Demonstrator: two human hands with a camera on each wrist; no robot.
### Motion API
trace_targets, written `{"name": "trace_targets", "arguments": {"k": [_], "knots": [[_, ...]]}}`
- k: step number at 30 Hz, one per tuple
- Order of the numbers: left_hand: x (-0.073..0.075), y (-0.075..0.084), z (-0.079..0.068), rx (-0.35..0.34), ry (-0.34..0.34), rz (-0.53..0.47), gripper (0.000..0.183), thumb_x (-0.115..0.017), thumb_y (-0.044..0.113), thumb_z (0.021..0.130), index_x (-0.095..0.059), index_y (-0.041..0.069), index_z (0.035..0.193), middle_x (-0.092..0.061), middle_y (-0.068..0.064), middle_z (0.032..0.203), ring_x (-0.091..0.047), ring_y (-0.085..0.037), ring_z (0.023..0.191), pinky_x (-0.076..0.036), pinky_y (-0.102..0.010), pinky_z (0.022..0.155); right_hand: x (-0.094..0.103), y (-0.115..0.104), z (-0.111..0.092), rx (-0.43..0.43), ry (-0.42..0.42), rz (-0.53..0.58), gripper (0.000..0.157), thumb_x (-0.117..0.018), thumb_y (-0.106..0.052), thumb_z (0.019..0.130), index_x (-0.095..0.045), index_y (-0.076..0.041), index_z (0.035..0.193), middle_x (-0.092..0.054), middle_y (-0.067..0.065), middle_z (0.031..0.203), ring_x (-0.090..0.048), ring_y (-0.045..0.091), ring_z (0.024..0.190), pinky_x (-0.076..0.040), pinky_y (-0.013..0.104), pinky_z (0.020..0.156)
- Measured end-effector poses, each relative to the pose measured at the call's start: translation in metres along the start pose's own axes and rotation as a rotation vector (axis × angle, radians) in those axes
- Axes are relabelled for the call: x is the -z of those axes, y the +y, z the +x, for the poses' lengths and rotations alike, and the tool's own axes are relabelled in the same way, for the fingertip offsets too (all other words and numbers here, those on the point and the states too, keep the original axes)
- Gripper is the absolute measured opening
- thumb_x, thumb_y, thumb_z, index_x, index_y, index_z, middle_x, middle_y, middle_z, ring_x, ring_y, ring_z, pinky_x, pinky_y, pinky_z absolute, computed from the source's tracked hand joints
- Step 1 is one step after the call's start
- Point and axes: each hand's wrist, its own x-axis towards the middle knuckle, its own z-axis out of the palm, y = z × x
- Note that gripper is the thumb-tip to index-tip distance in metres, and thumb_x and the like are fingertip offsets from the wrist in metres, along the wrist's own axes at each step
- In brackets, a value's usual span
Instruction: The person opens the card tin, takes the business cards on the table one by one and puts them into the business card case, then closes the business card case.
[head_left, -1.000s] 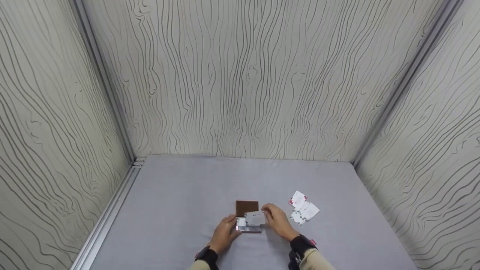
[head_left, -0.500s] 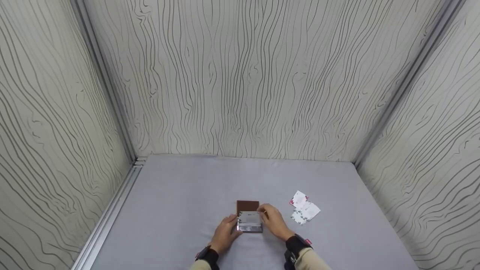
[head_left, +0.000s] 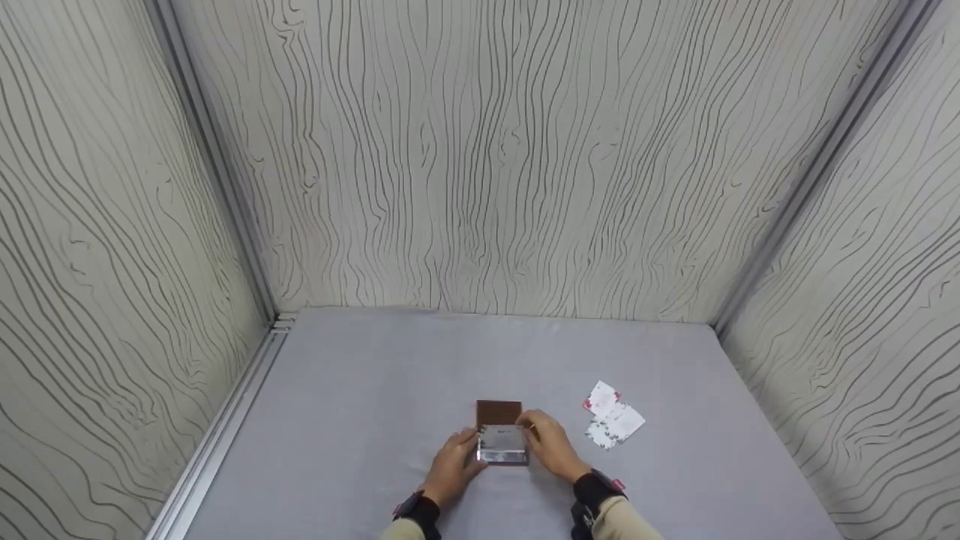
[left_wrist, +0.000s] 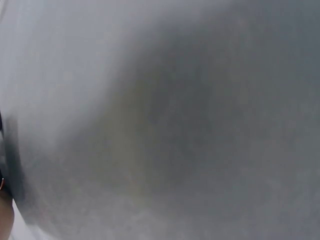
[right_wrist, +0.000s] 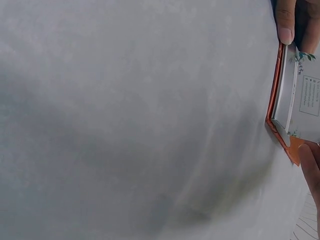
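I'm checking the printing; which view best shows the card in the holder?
The right wrist view: the card is closest there, its leaf print and boxed lettering visible, though the frame cuts it off. The head view shows more of it, in the holder, but unreadably small. The left wrist view shows none.

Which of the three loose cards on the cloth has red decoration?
The card farthest from the person: it shows red at its corners, while the right-hand card and the nearest card show none.
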Motion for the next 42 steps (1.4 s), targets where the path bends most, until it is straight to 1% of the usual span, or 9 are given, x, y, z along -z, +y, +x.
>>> {"name": "trace_targets", "arguments": {"k": [8, 12, 18, 22, 26, 30, 35, 38, 42], "knots": [[0.000, 0.001, 0.000, 0.006, 0.010, -0.018, 0.047, -0.075, 0.016, 0.086, -0.062, -0.012, 0.122, -0.059, -0.026, 0.130, -0.055, -0.042, 0.123, -0.040, -0.053, 0.107, -0.001, 0.000, -0.001, -0.020, -0.042, -0.004, 0.025, -0.061, 0.017, 0.081, -0.065, -0.002, 0.098, -0.067, 0.007, 0.094, -0.065, 0.024, 0.086, -0.058, 0.040, 0.078], [0.001, 0.001, 0.000, 0.009, 0.004, -0.023, 0.048, -0.074, 0.016, 0.087, -0.061, -0.012, 0.123, -0.059, -0.026, 0.130, -0.054, -0.041, 0.124, -0.039, -0.052, 0.108, -0.002, 0.001, -0.003, -0.008, -0.043, -0.018, 0.026, -0.062, 0.016, 0.081, -0.066, -0.003, 0.099, -0.066, 0.007, 0.094, -0.065, 0.024, 0.087, -0.057, 0.041, 0.078], [0.003, 0.003, -0.001, -0.004, 0.007, -0.025, 0.049, -0.074, 0.018, 0.087, -0.061, -0.013, 0.122, -0.058, -0.027, 0.130, -0.054, -0.043, 0.123, -0.040, -0.053, 0.107, -0.005, 0.001, -0.006, 0.000, -0.036, -0.027, 0.026, -0.062, 0.014, 0.086, -0.070, -0.003, 0.104, -0.066, 0.008, 0.095, -0.065, 0.025, 0.089, -0.057, 0.041, 0.079], [0.004, 0.003, -0.001, 0.011, -0.013, -0.036, 0.050, -0.074, 0.018, 0.087, -0.061, -0.014, 0.123, -0.058, -0.026, 0.131, -0.054, -0.042, 0.123, -0.040, -0.053, 0.106, -0.006, 0.000, -0.008, -0.045, -0.057, -0.031, 0.026, -0.063, 0.009, 0.088, -0.070, -0.005, 0.108, -0.063, 0.006, 0.097, -0.063, 0.022, 0.087, -0.057, 0.038, 0.077], [0.003, 0.002, 0.000, 0.050, -0.045, -0.054, 0.052, -0.074, 0.019, 0.088, -0.059, -0.012, 0.127, -0.057, -0.021, 0.135, -0.053, -0.040, 0.125, -0.041, -0.051, 0.106, -0.007, -0.001, -0.011, -0.105, -0.125, -0.032, 0.029, -0.067, -0.001, 0.090, -0.066, -0.006, 0.118, -0.056, 0.004, 0.103, -0.056, 0.014, 0.084, -0.053, 0.031, 0.073], [0.001, 0.001, 0.001, 0.031, -0.032, -0.033, 0.052, -0.075, 0.018, 0.087, -0.060, -0.009, 0.128, -0.059, -0.018, 0.133, -0.055, -0.037, 0.122, -0.045, -0.048, 0.104, -0.008, 0.000, -0.015, -0.131, -0.176, -0.056, 0.040, -0.073, -0.011, 0.088, -0.062, -0.005, 0.126, -0.051, 0.005, 0.108, -0.049, 0.011, 0.083, -0.048, 0.031, 0.070], [0.002, 0.002, 0.001, 0.011, -0.019, -0.033, 0.051, -0.075, 0.016, 0.086, -0.060, -0.010, 0.127, -0.059, -0.020, 0.131, -0.056, -0.037, 0.120, -0.046, -0.048, 0.103, -0.012, 0.002, -0.016, -0.114, -0.198, -0.147, 0.046, -0.078, -0.016, 0.084, -0.061, -0.006, 0.126, -0.050, 0.005, 0.110, -0.052, 0.016, 0.087, -0.050, 0.037, 0.075], [0.002, 0.001, 0.001, 0.017, -0.018, -0.040, 0.050, -0.075, 0.016, 0.086, -0.060, -0.010, 0.127, -0.060, -0.019, 0.131, -0.056, -0.037, 0.120, -0.046, -0.047, 0.103, -0.013, 0.002, -0.017, -0.101, -0.210, -0.178, 0.044, -0.078, -0.016, 0.084, -0.062, -0.005, 0.123, -0.052, 0.006, 0.109, -0.055, 0.022, 0.091, -0.051, 0.041, 0.079], [-0.001, -0.002, 0.001, 0.035, -0.020, -0.032, 0.051, -0.075, 0.018, 0.087, -0.061, -0.009, 0.127, -0.059, -0.019, 0.132, -0.055, -0.037, 0.122, -0.045, -0.047, 0.104, -0.014, 0.002, -0.018, -0.115, -0.236, -0.192, 0.039, -0.075, -0.017, 0.087, -0.064, -0.006, 0.123, -0.053, 0.007, 0.110, -0.056, 0.026, 0.097, -0.051, 0.043, 0.082]]}}
